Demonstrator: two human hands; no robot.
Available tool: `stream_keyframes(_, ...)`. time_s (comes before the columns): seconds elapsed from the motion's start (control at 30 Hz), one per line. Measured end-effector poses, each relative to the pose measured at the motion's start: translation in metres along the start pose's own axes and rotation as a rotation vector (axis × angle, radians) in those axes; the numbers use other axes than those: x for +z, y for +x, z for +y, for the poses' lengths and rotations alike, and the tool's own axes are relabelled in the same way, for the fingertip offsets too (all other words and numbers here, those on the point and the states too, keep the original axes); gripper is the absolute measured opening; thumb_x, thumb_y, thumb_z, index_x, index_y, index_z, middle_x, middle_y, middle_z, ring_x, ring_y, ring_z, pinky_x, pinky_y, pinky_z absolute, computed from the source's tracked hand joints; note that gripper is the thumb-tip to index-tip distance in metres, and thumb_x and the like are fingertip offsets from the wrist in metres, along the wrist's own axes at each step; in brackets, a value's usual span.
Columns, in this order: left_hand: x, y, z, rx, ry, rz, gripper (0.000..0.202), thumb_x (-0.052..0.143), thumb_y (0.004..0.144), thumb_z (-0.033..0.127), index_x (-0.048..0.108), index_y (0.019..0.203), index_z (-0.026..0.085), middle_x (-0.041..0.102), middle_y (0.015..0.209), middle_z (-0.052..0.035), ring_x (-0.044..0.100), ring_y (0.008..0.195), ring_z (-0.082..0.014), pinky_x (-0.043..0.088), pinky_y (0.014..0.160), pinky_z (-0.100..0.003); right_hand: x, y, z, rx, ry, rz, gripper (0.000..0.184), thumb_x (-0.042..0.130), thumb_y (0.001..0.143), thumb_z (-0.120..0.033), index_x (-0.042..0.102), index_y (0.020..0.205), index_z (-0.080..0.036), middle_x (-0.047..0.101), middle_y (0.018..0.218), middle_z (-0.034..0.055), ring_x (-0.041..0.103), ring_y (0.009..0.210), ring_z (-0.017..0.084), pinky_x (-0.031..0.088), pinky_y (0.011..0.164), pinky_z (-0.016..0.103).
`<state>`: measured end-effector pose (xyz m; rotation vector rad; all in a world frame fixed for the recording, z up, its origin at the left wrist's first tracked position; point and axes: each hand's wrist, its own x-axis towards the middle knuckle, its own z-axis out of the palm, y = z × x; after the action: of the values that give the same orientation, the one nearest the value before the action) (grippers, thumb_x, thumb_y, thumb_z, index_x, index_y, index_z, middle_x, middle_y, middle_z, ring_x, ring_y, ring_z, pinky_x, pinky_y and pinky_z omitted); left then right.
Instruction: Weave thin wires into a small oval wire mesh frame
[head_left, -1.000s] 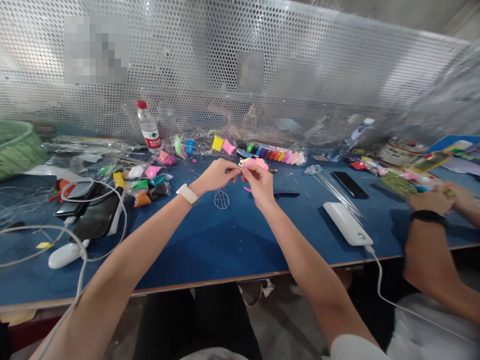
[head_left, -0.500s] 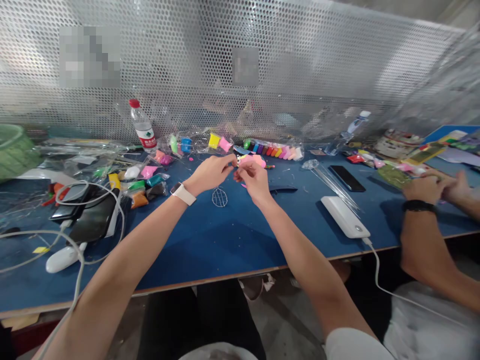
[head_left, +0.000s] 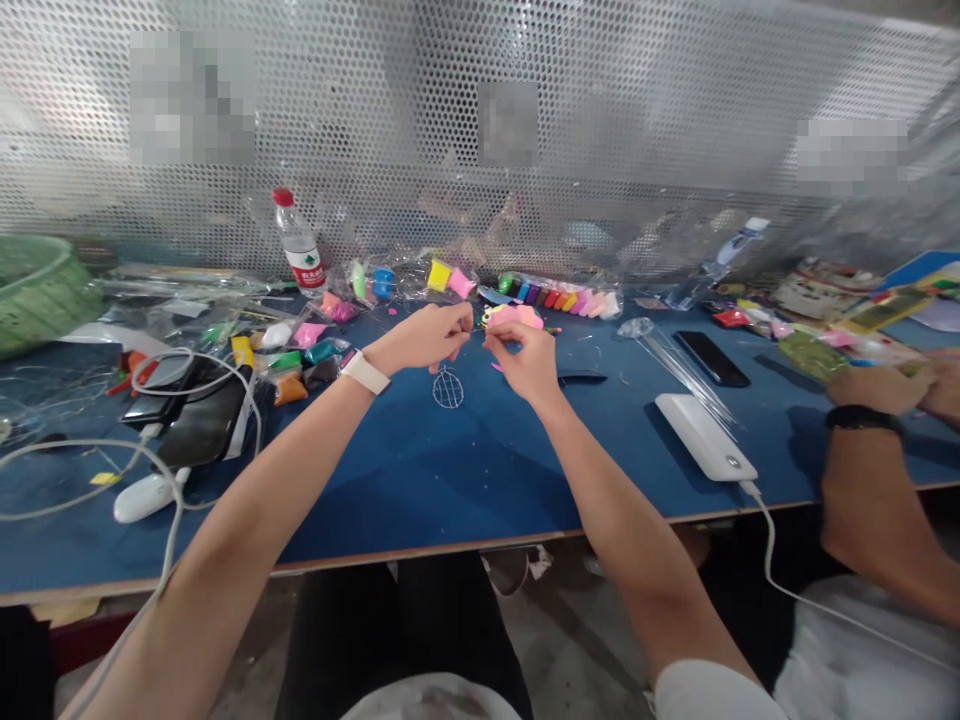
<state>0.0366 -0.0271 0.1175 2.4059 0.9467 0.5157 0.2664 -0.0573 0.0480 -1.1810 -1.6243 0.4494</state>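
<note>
My left hand (head_left: 426,338) hovers over the middle of the blue table with its fingers closed; what they hold, if anything, is too small to name. Opposite it, my right hand (head_left: 529,362) is closed in a pinch, its fingertips apart from those of the left. Just behind the right fingers is a pink figure (head_left: 519,316) with a yellow end and an eye; whether the fingers touch it is unclear. Below the left hand lies an oval wire frame (head_left: 448,388) with crossing wires. A dark-bladed knife (head_left: 583,378) lies beside the right wrist.
Bagged coloured clay (head_left: 289,387), a bottle (head_left: 301,255) and phone-like devices (head_left: 201,425) with a white cable lie left. A strip of coloured clay (head_left: 566,298) lies behind. To the right are clear sticks (head_left: 686,375), a black phone (head_left: 712,358), a white power bank (head_left: 703,437) and a co-worker's hands (head_left: 874,390).
My hands have drawn apart; their fingertips were close together before. The view has shifted slightly. The co-worker's hands have moved a little.
</note>
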Motion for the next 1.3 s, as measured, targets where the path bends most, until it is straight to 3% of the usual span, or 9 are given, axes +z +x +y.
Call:
stream_keyframes(0.3, 0.031, 0.006, 0.010, -0.086, -0.112, 0.037, 0.010, 0.051, 0.104, 0.015, 0.048, 0.102, 0.024, 0.078, 0.076, -0.0007, 0.069, 0.047, -0.0157, 0.048, 0.059, -0.031, 0.031, -0.003, 0.016, 0.245, 0.392, 0.104, 0.040, 0.088, 0.081, -0.061, 0.076, 0.094, -0.025, 0.083, 0.081, 0.0043, 0.083, 0.077, 0.026, 0.068, 0.084, 0.043)
stream_keyframes(0.47, 0.011, 0.001, 0.003, -0.033, 0.076, 0.020, 0.012, 0.050, 0.103, 0.013, 0.057, 0.101, 0.023, 0.075, 0.076, -0.0013, 0.067, 0.054, -0.0156, 0.039, 0.061, -0.031, 0.003, 0.003, 0.011, 0.020, -0.020, -0.088, 0.014, 0.071, 0.101, -0.037, 0.078, 0.103, -0.025, 0.086, 0.099, 0.0074, 0.083, 0.090, 0.028, 0.065, 0.095, 0.046)
stream_keyframes(0.63, -0.008, -0.004, -0.004, 0.027, 0.235, -0.069, 0.010, 0.053, 0.106, 0.019, 0.059, 0.100, 0.024, 0.079, 0.080, -0.0021, 0.069, 0.060, -0.0172, 0.035, 0.062, -0.032, -0.021, 0.003, -0.009, -0.211, -0.452, -0.361, 0.020, 0.061, 0.111, -0.024, 0.080, 0.108, -0.028, 0.087, 0.115, 0.0067, 0.079, 0.121, 0.032, 0.047, 0.124, 0.055)
stream_keyframes(0.8, 0.021, 0.004, 0.005, -0.113, -0.349, -0.127, 0.004, 0.043, 0.116, 0.030, 0.042, 0.115, 0.026, 0.082, 0.081, -0.0050, 0.074, 0.051, -0.0193, 0.048, 0.054, -0.030, -0.005, -0.002, -0.018, 0.027, -0.217, -0.042, 0.012, 0.059, 0.106, -0.024, 0.071, 0.104, -0.024, 0.083, 0.099, 0.0091, 0.080, 0.092, 0.028, 0.061, 0.089, 0.042)
stream_keyframes(0.9, 0.040, 0.009, 0.011, -0.124, -0.524, -0.142, 0.009, 0.043, 0.119, 0.033, 0.039, 0.114, 0.027, 0.084, 0.087, -0.0084, 0.074, 0.050, -0.0178, 0.047, 0.049, -0.029, -0.003, 0.001, -0.019, 0.055, -0.184, 0.065, 0.009, 0.061, 0.103, -0.029, 0.069, 0.100, -0.025, 0.083, 0.099, 0.0104, 0.080, 0.090, 0.029, 0.061, 0.087, 0.041)
stream_keyframes(1.03, 0.036, 0.007, 0.011, -0.131, -0.650, -0.180, 0.016, 0.052, 0.117, 0.032, 0.039, 0.110, 0.027, 0.086, 0.098, -0.0092, 0.080, 0.062, -0.0174, 0.052, 0.054, -0.027, -0.040, -0.013, -0.038, 0.064, -0.132, 0.181, 0.017, 0.067, 0.102, -0.042, 0.069, 0.099, -0.026, 0.084, 0.097, 0.0102, 0.079, 0.087, 0.028, 0.063, 0.090, 0.043)
stream_keyframes(1.13, 0.022, 0.004, 0.005, -0.117, -0.739, -0.139, 0.017, 0.061, 0.115, 0.029, 0.046, 0.106, 0.024, 0.085, 0.111, -0.0105, 0.085, 0.079, -0.0169, 0.059, 0.062, -0.026, -0.091, -0.063, -0.065, 0.121, 0.047, -0.116, 0.026, 0.076, 0.101, -0.053, 0.075, 0.096, -0.028, 0.083, 0.089, 0.0064, 0.078, 0.081, 0.027, 0.064, 0.085, 0.042)
stream_keyframes(1.2, 0.016, 0.005, 0.000, -0.132, -0.821, -0.085, 0.016, 0.061, 0.116, 0.026, 0.049, 0.105, 0.024, 0.083, 0.108, -0.0089, 0.085, 0.081, -0.0164, 0.062, 0.066, -0.028, -0.125, -0.113, -0.080, 0.247, 0.045, -0.469, 0.023, 0.080, 0.102, -0.051, 0.081, 0.092, -0.030, 0.084, 0.088, 0.0051, 0.081, 0.084, 0.026, 0.063, 0.084, 0.040)
stream_keyframes(1.3, 0.011, 0.009, -0.005, -0.182, -0.949, -0.022, 0.019, 0.058, 0.119, 0.028, 0.044, 0.107, 0.026, 0.083, 0.100, -0.0054, 0.086, 0.076, -0.0185, 0.066, 0.072, -0.034, -0.162, -0.191, -0.086, 0.628, 0.042, -0.905, 0.017, 0.082, 0.098, -0.050, 0.086, 0.094, -0.033, 0.087, 0.084, 0.0053, 0.083, 0.076, 0.028, 0.064, 0.076, 0.042)
